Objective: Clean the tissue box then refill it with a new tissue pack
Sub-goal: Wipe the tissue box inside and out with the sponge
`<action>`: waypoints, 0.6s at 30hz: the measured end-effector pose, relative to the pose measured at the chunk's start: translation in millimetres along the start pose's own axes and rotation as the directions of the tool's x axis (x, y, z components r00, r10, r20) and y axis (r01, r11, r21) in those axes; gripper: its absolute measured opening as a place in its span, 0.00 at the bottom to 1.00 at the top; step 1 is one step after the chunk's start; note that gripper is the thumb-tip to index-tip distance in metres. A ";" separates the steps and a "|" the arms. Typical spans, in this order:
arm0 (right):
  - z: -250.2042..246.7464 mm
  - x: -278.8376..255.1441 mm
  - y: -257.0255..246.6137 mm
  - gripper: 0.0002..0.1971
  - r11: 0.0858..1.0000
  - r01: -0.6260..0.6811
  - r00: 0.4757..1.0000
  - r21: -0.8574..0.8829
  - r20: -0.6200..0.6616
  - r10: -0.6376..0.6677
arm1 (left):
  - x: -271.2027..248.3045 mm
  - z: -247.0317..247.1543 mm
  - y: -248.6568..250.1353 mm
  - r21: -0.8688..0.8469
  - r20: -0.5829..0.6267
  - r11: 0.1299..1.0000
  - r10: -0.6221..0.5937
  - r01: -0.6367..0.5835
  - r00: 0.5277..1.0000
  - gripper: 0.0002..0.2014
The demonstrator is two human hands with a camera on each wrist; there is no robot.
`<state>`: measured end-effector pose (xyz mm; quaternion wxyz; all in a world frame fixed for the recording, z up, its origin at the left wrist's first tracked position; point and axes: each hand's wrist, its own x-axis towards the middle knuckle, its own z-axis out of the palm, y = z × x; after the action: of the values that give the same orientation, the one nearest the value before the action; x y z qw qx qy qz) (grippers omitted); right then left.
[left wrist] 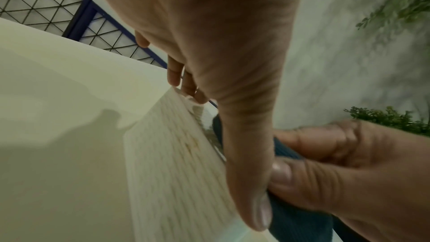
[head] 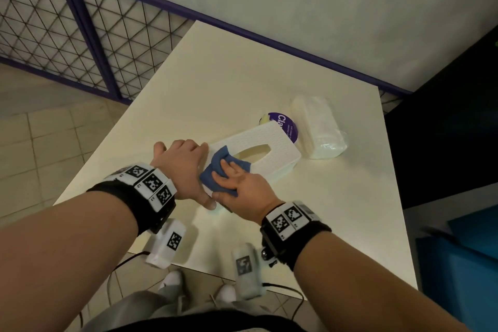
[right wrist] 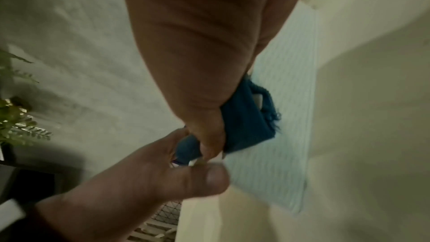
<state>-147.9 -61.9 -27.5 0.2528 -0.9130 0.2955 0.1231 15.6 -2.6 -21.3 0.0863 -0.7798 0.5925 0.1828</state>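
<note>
left hand [head: 183, 167] grips tissue box [head: 277, 143] end | right hand [head: 242, 186] pinches blue cloth [head: 215, 167] on top | tissue pack [head: 320, 127] near

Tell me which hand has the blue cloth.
The right hand, holding the blue cloth against the tissue box; the left hand only grips the box's end.

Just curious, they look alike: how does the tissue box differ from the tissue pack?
The box has a textured shell with an oval slot; the pack is smooth, in clear wrap. The left hand holds the box while the right hand wipes it with a cloth; the pack lies untouched. Both are white, oblong.
</note>
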 end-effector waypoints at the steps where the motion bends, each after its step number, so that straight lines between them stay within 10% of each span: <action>1: -5.2 -4.8 6.4 0.28 1.000 0.016 1.000 0.008 0.008 -0.016 | -0.1 0.1 -0.5 -0.005 -0.002 1.000 0.001 -0.002 1.000 0.65; 6: -45.1 -15.3 28.0 0.21 0.978 -0.187 0.975 -0.092 -0.142 0.173 | -1.6 -3.4 -2.8 -0.003 0.037 1.000 -0.007 0.007 0.999 0.69; 11: -96.3 4.2 67.5 0.18 0.884 -0.430 0.799 0.182 -0.381 0.466 | -2.9 -4.6 0.7 -0.027 0.060 0.998 -0.047 0.048 0.997 0.68; 18: -54.2 54.5 26.5 0.27 0.912 -0.386 0.923 -0.140 -0.047 0.383 | 0.4 -2.5 4.2 -0.074 0.048 0.994 -0.083 0.086 0.995 0.65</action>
<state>-116.5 -135.3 -12.5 0.1532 -0.8542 0.4617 0.1833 12.1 -5.1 -18.8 0.0775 -0.8026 0.5496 0.2186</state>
